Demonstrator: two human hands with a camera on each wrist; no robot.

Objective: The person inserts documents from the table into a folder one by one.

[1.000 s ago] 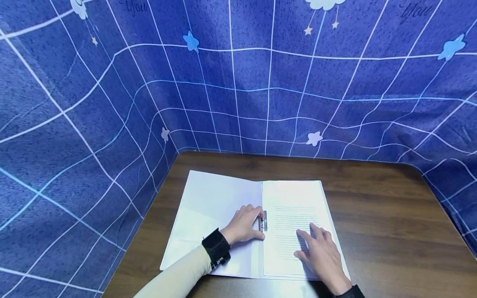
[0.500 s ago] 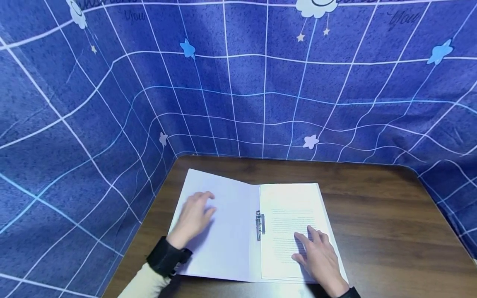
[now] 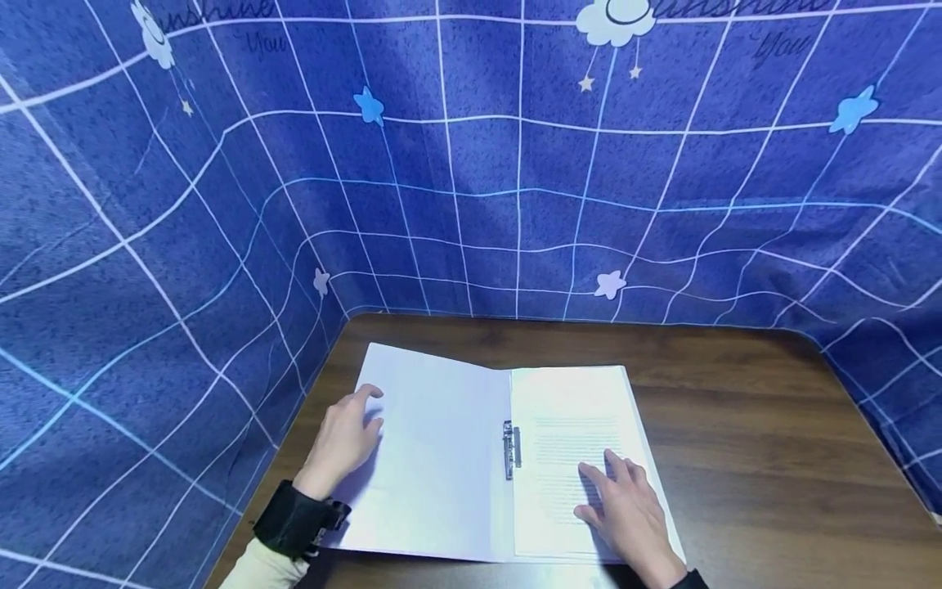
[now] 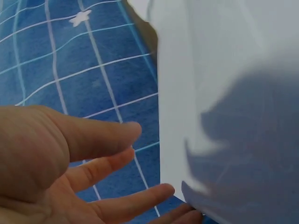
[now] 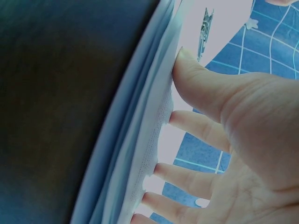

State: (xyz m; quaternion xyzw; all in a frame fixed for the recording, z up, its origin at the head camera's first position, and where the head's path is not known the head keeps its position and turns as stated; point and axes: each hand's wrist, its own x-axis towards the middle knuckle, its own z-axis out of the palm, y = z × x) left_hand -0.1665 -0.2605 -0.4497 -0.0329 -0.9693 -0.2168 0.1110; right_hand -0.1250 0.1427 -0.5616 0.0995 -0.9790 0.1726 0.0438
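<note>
A white folder lies spread on the table, with a metal clip along its spine. Printed sheets are stacked on its right side. My left hand is at the left edge of the cover, thumb apart from the fingers. In the left wrist view, the lower fingertips reach the cover's edge, and nothing sits between thumb and fingers. My right hand rests spread on the printed text, its fingertips touching the top sheet, as the right wrist view also shows.
The brown wooden table extends to the right of the folder. A blue grid-patterned curtain with stars and clouds hangs behind and along the left side. Black bands are strapped round the wrists.
My left hand has left the metal clip and moved left across the cover to its outer edge. The right hand has stayed on the sheets. The head view has shifted slightly.
</note>
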